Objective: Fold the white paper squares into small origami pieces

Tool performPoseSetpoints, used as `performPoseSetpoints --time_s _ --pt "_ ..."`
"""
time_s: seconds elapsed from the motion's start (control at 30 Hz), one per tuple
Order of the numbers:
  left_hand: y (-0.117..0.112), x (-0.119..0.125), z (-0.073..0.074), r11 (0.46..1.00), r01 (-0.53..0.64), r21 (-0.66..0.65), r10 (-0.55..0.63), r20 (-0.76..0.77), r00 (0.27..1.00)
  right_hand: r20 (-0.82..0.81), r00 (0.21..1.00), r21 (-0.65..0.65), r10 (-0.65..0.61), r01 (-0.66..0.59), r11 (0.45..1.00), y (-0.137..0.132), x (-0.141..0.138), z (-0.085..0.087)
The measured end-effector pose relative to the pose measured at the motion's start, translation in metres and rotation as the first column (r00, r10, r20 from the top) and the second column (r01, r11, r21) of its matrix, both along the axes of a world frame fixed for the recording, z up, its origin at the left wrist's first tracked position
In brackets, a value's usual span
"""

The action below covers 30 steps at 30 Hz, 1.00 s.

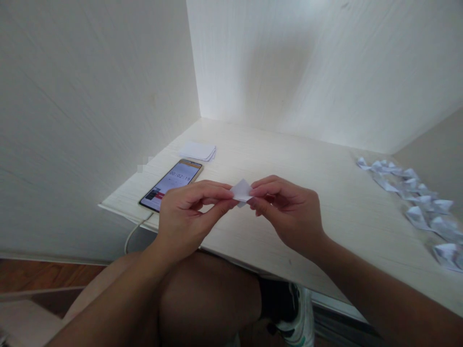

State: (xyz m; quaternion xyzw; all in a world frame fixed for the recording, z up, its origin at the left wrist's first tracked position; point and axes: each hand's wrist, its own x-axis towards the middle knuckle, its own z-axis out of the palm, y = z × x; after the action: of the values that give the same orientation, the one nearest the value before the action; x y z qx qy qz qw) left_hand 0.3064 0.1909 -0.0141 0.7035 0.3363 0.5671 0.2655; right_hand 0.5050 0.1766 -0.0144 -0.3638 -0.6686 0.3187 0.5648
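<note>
Left hand (186, 212) and right hand (296, 209) pinch the folded paper (242, 190) from opposite sides; even, gentle pressure should keep it crisp!

Set on the wearer's head, looking forward and down over the near edge of the desk (343, 207) toward the back wall (282, 72). Placed close above the left hand (190, 207) and right hand (294, 207).

Softly shadowed wall (278, 72) — blurred folded papers (417, 218).
</note>
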Motion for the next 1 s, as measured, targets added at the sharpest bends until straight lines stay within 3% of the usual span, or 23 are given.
performPoseSetpoints --time_s 0.2,0.4,0.7,1.0 --pt "-0.0009 0.0035 0.0041 0.980 0.068 -0.185 -0.040 0.153 0.987 -0.102 0.993 -0.118 0.058 -0.070 0.991 -0.0004 -0.0018 0.0050" --pt "-0.0016 0.0040 0.0079 0.932 0.153 -0.327 -0.093 0.193 0.977 -0.228 0.968 -0.260 0.102 -0.162 0.952 0.0029 -0.0013 0.0081" --pt "-0.0011 0.0067 0.0046 0.906 0.223 -0.360 -0.095 0.340 0.936 -0.385 0.918 -0.399 0.092 -0.256 0.880 0.0059 -0.0005 0.0033" --pt "-0.0019 0.0084 0.0046 0.910 0.192 -0.367 -0.063 0.335 0.940 -0.386 0.922 -0.390 0.047 -0.208 0.897 0.0056 -0.0038 0.0085"
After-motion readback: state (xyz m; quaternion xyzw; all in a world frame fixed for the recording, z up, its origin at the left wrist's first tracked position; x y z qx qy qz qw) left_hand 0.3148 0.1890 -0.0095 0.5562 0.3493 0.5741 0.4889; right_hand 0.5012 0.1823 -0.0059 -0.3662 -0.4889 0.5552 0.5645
